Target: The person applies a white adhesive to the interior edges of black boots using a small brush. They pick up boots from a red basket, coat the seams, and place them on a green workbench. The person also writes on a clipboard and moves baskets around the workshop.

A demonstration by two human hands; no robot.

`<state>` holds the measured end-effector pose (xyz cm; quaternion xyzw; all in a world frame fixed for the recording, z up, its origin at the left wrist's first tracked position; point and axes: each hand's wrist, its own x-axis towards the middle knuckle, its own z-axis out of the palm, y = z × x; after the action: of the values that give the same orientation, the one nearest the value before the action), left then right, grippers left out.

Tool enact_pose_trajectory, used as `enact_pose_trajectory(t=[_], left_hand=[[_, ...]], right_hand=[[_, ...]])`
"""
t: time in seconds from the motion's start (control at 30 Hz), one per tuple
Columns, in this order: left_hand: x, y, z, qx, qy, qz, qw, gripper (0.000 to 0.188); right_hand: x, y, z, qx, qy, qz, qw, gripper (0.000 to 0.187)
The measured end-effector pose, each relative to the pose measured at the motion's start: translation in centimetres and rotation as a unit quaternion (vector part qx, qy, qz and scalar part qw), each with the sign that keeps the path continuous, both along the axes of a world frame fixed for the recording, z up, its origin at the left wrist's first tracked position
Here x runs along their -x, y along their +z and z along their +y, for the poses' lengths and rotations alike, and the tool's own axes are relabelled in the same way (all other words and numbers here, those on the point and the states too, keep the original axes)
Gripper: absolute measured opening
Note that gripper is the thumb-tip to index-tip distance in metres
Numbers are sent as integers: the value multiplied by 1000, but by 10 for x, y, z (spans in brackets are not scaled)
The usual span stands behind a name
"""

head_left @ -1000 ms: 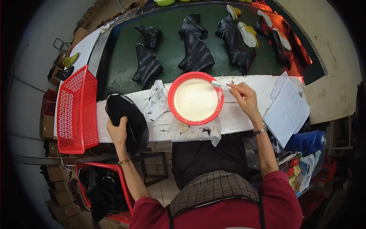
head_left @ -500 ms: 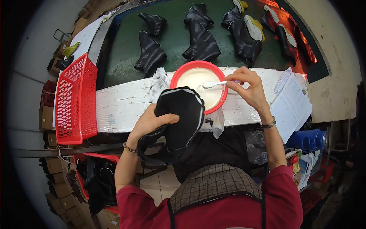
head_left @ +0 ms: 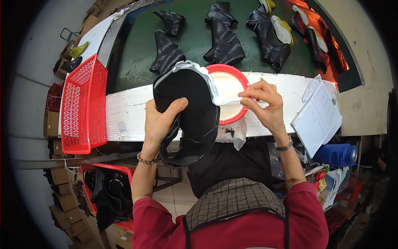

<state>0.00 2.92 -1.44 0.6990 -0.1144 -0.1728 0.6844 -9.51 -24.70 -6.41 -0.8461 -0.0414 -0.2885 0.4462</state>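
A black boot upper is gripped in my left hand, thumb on its flat black underside and fingers behind. Wet white paste coats the upper's far and right edge. My right hand pinches a slim white toothbrush, its head against the coated edge on the right. Behind the upper stands a red bowl of creamy white liquid, partly hidden by the upper. A stained cloth hangs below the bowl at the bench edge.
Several black boots lie on the green surface beyond the white bench, some beside yellow-edged soles. A red basket stands left; another crate holds black uppers. Papers and a blue bottle are right.
The boot upper has turned and moved up and left. White paste now covers its far edge more thickly. The toothbrush has gone from over the bowl to the upper's edge.
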Motion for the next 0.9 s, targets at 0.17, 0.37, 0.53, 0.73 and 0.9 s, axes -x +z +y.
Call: enact_pose_trajectory(t=[0.17,0.37,0.53,0.73,0.9], left_hand=[[-5,11,2,-21,-115,77,990,19],[4,11,-3,-141,-232,90,958,31],[-15,11,-7,-119,-68,-55,989,38],[-59,-12,-34,-18,107,-185,977,36],[-48,-7,-15,60,-4,-135,989,90]], right_hand=[[-6,3,-13,-18,4,0,1000,14],[-43,30,-20,42,101,-1,994,14],[-50,30,-4,-132,97,65,984,30],[-29,25,77,-169,171,102,965,53],[-34,14,80,-131,169,14,977,37]])
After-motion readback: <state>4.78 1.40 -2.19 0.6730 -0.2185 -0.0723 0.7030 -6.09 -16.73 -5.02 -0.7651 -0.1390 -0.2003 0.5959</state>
